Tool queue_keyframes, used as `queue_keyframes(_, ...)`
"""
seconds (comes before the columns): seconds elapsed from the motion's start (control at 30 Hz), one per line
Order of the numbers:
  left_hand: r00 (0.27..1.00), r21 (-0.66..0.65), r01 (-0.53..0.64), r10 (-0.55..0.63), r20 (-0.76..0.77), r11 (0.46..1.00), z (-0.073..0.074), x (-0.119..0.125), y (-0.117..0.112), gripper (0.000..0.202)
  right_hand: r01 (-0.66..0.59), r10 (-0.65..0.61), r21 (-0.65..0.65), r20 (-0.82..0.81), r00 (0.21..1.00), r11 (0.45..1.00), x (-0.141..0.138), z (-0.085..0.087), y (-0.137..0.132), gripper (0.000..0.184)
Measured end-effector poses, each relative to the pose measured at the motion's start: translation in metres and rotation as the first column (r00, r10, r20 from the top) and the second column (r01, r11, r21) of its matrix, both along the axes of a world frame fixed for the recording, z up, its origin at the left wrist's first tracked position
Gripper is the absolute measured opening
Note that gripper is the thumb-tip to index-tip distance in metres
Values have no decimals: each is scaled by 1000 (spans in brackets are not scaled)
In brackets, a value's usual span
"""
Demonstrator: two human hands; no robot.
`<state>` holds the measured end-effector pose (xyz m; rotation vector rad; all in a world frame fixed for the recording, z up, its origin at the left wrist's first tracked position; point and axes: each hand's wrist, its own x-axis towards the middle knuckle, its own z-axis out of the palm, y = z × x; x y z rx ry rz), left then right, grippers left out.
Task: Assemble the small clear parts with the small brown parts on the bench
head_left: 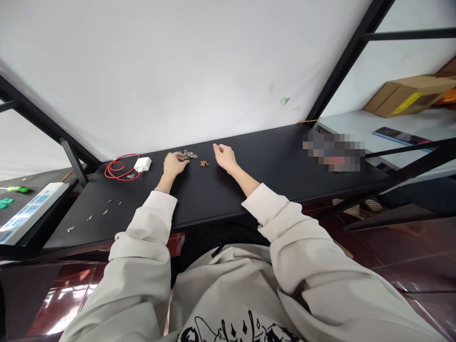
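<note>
My left hand (174,164) rests on the black tabletop (228,190) with its fingers curled, touching the edge of a small cluster of metal pieces (188,155). Whether it holds any of them is hidden. My right hand (224,158) lies palm down with loosely bent fingers and holds nothing visible. Between the hands sits a little heap of brown wooden beads (204,163), nearer my left hand's side of the gap than the fingertips of my right hand suggest, and touched by neither.
A coiled red cable (121,167) and a white charger (142,165) lie left of my hands. Several small metal parts (96,213) are spread near the front left. A power strip (33,213) sits lower left. A blurred patch (333,152) covers something at right. Black frame bars surround the table.
</note>
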<state>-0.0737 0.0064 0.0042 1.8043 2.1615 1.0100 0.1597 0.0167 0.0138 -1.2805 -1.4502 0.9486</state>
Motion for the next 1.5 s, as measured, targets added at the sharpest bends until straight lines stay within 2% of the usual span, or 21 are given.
queue_keyframes(0.07, 1000, 13, 11, -11, 10, 1000, -2, 0, 2, 22, -14, -3, 98, 170, 986, 995, 0, -4, 1, 48)
queue_keyframes(0.17, 999, 33, 26, -27, 27, 999, -4, 1, 3, 14, -35, -1, 131, 265, 964, 991, 1, -7, 2, 53)
queue_keyframes(0.3, 997, 34, 49, -50, 53, 998, -2, 3, 2, 8, -59, 27, 104, 279, 960, 993, 2, -8, 3, 54)
queue_keyframes(0.53, 996, 37, 58, -61, 61, 998, 4, 9, -4, 6, -144, 109, 126, 250, 962, 982, 1, -9, 4, 39)
queue_keyframes(0.6, 988, 73, 114, -121, 95, 991, 6, 16, -7, 8, -160, 122, 135, 250, 960, 978, 1, -9, 3, 37)
queue_keyframes(0.7, 933, 178, 279, -310, 185, 944, 8, 32, -13, 17, -214, 172, 150, 254, 952, 965, 0, -8, 0, 36)
queue_keyframes(0.8, 907, 230, 329, -374, 192, 916, 13, 48, -22, 22, -258, 205, 170, 276, 939, 951, 0, -8, -2, 37)
queue_keyframes(0.9, 910, 236, 312, -360, 203, 920, 18, 57, -29, 24, -290, 258, 124, 222, 940, 949, -2, -7, -5, 42)
queue_keyframes(1.03, 913, 236, 301, -351, 209, 924, 21, 59, -33, 23, -362, 361, 25, 44, 931, 932, -5, -7, -7, 47)
queue_keyframes(1.23, 910, 243, 325, -372, 183, 914, 19, 59, -31, 24, -346, 344, -8, -73, 936, 938, -8, -9, -6, 46)
queue_keyframes(1.33, 923, 210, 317, -351, 157, 925, 16, 58, -29, 25, -312, 309, -17, -78, 948, 950, -8, -10, -6, 42)
queue_keyframes(1.5, 928, 172, 329, -352, 122, 928, 14, 55, -27, 17, -307, 306, -16, -47, 951, 952, -9, -11, -4, 39)
